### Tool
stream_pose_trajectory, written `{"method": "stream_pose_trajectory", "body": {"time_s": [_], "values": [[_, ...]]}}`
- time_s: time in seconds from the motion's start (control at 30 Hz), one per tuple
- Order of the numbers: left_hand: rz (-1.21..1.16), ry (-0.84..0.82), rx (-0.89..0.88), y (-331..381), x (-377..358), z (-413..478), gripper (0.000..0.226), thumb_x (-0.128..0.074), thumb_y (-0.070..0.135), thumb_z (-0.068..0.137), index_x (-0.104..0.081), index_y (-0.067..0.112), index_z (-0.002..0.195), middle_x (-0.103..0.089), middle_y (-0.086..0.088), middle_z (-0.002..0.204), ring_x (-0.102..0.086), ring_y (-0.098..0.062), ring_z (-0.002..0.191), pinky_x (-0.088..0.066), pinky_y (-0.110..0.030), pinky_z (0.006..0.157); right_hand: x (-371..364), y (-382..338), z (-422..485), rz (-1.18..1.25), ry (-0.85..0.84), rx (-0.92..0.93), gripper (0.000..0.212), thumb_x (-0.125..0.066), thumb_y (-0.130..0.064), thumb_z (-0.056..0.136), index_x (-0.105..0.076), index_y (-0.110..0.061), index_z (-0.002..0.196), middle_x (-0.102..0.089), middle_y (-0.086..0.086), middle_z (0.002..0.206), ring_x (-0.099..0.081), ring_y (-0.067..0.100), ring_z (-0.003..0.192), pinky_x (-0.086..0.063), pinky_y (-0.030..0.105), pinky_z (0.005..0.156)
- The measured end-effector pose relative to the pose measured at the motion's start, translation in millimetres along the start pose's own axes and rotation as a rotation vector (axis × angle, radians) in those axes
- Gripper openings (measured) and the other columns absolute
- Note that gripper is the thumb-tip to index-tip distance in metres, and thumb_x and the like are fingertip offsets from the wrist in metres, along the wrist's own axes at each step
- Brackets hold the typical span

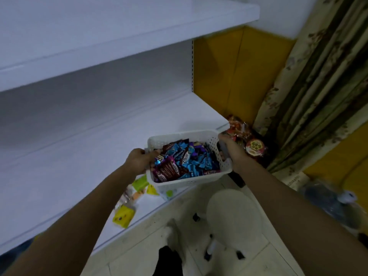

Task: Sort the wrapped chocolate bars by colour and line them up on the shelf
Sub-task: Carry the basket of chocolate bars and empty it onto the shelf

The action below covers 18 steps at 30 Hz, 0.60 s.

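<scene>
We hold a white perforated plastic basket (191, 181) by both ends, our left hand (139, 160) curled over the left rim and our right hand (232, 149) clasping the right rim, over the front right corner of the lower white shelf (79, 166). Inside lies a mixed heap of wrapped chocolate bars (185, 162) in blue, brown and purple foil. Small yellow and green packets (123, 216) lie on the shelf's front edge, beside our left forearm.

A round white stool (234, 218) stands on the floor near a floral curtain (318, 86).
</scene>
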State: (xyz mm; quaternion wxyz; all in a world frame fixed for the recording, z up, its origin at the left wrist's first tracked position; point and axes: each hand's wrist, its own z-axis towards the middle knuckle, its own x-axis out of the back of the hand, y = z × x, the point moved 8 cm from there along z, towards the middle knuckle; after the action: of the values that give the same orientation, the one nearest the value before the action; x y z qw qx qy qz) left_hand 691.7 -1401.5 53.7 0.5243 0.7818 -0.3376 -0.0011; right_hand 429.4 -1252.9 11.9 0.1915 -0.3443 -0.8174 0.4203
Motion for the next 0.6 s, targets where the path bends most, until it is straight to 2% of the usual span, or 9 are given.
{"method": "stream_pose_trajectory", "body": {"time_s": [0.07, 0.17, 0.23, 0.27, 0.33, 0.37, 0.43, 0.53, 0.6], "values": [[-0.017, -0.016, -0.011, 9.7, 6.1, 27.0, 0.032, -0.070, 0.025, 0.087, -0.056, 0.006, 0.066, -0.054, -0.011, 0.065, -0.052, -0.019, 0.055, -0.042, -0.028, 0.055, -16.0, -23.1, 18.5, -0.039, 0.006, 0.026, 0.055, -0.064, -0.050, 0.083, -0.059, -0.005, 0.114, -0.061, 0.020, 0.112, -0.053, 0.037, 0.118, -0.044, 0.049, 0.102], [0.019, -0.043, -0.026, 24.0, 13.7, 70.3, 0.029, -0.072, 0.021, 0.085, -0.056, 0.006, 0.066, -0.054, -0.010, 0.065, -0.050, -0.019, 0.056, -0.041, -0.025, 0.051, -35.9, -48.2, 38.1, -0.088, 0.046, 0.031, 0.079, -0.076, -0.048, 0.073, -0.049, -0.002, 0.131, -0.054, 0.014, 0.128, -0.056, 0.032, 0.113, -0.050, 0.038, 0.081], [0.054, -0.050, -0.032, 33.6, 19.2, 97.7, 0.028, -0.074, 0.019, 0.083, -0.056, 0.006, 0.067, -0.054, -0.008, 0.063, -0.049, -0.017, 0.054, -0.039, -0.022, 0.046, -44.7, -58.7, 53.3, -0.095, 0.073, 0.044, 0.074, -0.080, -0.043, 0.070, -0.052, 0.001, 0.124, -0.057, 0.010, 0.122, -0.062, 0.022, 0.092, -0.054, 0.035, 0.074], [0.059, -0.051, -0.037, 39.3, 21.3, 109.2, 0.027, -0.075, 0.019, 0.083, -0.056, 0.006, 0.067, -0.055, -0.007, 0.060, -0.050, -0.016, 0.052, -0.038, -0.021, 0.044, -47.5, -64.6, 59.5, -0.083, 0.084, 0.055, 0.067, -0.081, -0.040, 0.071, -0.056, 0.002, 0.116, -0.060, 0.008, 0.113, -0.060, 0.016, 0.078, -0.054, 0.033, 0.065], [0.069, -0.055, -0.039, 48.1, 22.0, 128.2, 0.029, -0.076, 0.020, 0.081, -0.056, 0.006, 0.065, -0.054, -0.005, 0.054, -0.050, -0.014, 0.046, -0.035, -0.016, 0.037, -49.7, -73.2, 69.1, -0.052, 0.102, 0.060, 0.061, -0.081, -0.037, 0.071, -0.058, 0.002, 0.113, -0.060, 0.006, 0.098, -0.053, 0.011, 0.065, -0.044, 0.023, 0.049], [0.079, -0.060, -0.038, 52.1, 21.9, 135.1, 0.030, -0.076, 0.020, 0.081, -0.056, 0.006, 0.064, -0.054, -0.006, 0.054, -0.049, -0.015, 0.046, -0.033, -0.014, 0.034, -50.3, -76.3, 72.3, -0.033, 0.111, 0.054, 0.062, -0.082, -0.037, 0.071, -0.058, 0.001, 0.114, -0.059, 0.006, 0.093, -0.054, 0.013, 0.066, -0.042, 0.021, 0.050], [0.106, -0.076, -0.038, 61.3, 19.9, 150.7, 0.031, -0.074, 0.021, 0.083, -0.056, 0.006, 0.063, -0.053, -0.007, 0.056, -0.047, -0.016, 0.048, -0.033, -0.013, 0.033, -48.9, -84.9, 78.9, 0.019, 0.125, 0.048, 0.063, -0.081, -0.037, 0.071, -0.058, -0.001, 0.117, -0.059, 0.007, 0.093, -0.059, 0.020, 0.075, -0.044, 0.026, 0.058], [0.148, -0.107, -0.034, 76.6, 12.8, 172.5, 0.030, -0.066, 0.020, 0.090, -0.057, 0.005, 0.066, -0.054, -0.010, 0.060, -0.047, -0.019, 0.052, -0.036, -0.021, 0.045, -50.4, -103.9, 83.8, 0.070, 0.108, 0.052, 0.066, -0.078, -0.034, 0.076, -0.051, -0.005, 0.129, -0.058, 0.009, 0.112, -0.056, 0.016, 0.074, -0.045, 0.023, 0.051], [0.166, -0.121, -0.030, 84.5, 7.9, 182.9, 0.028, -0.065, 0.021, 0.090, -0.058, 0.004, 0.070, -0.055, -0.011, 0.062, -0.048, -0.021, 0.053, -0.037, -0.024, 0.050, -50.2, -114.8, 87.8, 0.070, 0.105, 0.061, 0.065, -0.077, -0.030, 0.078, -0.050, -0.004, 0.131, -0.057, 0.012, 0.120, -0.057, 0.016, 0.075, -0.048, 0.022, 0.050]]}}
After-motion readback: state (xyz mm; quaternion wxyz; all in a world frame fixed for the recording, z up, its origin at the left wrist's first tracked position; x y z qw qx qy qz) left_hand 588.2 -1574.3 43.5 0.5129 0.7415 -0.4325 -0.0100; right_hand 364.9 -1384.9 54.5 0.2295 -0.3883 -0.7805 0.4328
